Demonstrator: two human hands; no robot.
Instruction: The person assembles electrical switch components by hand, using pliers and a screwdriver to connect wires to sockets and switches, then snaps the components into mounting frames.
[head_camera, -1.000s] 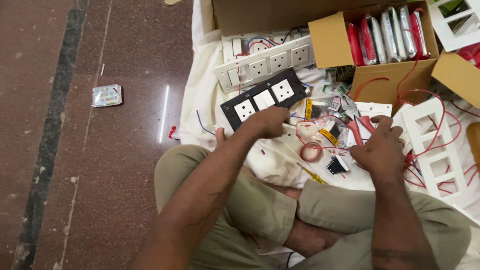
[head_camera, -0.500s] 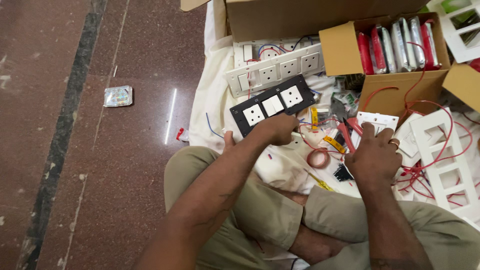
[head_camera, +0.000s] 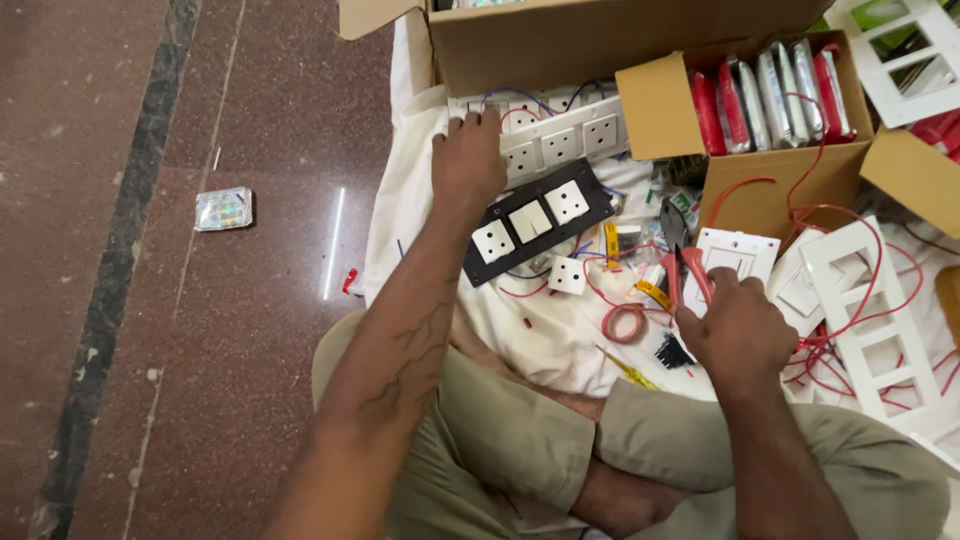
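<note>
Cardboard box (head_camera: 760, 190) holds packets (head_camera: 770, 95); right hand (head_camera: 735, 330) grips pliers (head_camera: 685, 265); left hand (head_camera: 468, 160) open.

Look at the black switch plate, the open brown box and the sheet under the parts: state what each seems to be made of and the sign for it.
Black switch plate: likely moulded plastic, smooth with a dull sheen, white sockets set in it.
Open brown box: cardboard, matt tan, with creased, folded flaps.
Sheet: seemingly woven cloth, off-white, lying in soft wrinkles.
</note>
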